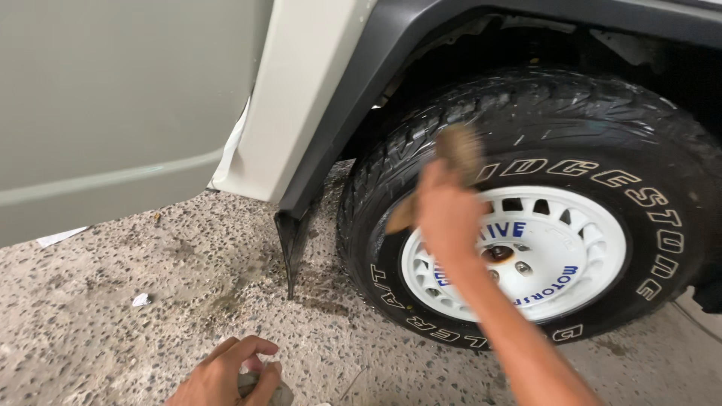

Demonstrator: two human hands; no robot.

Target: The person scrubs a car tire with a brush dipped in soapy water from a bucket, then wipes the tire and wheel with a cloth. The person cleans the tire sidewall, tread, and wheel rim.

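**Head view: brush pressed to the wet tyre**

Head camera looked down on a blurred tan scrubbing brush with a wooden handle [451, 154], and it sat right against the upper sidewall of the glossy black rubber tyre [639, 135], just above the white multi-slot wheel rim [571, 248]. The right hand [447, 214] was closed around the handle's lower part, fingers wrapped tight. By the look of it, the brush was light and stiff-backed with softer bristles; wet, it would likely turn slippery, so low on the handle seemed the sound place to hold. Down at the bottom edge, the left hand [226, 372] was curled over a small grey rounded object [259, 387], too hidden to identify. Around them stood the beige vehicle body panel [113, 98], a black mud flap [292, 240] and speckled concrete ground [113, 301] with damp stains.
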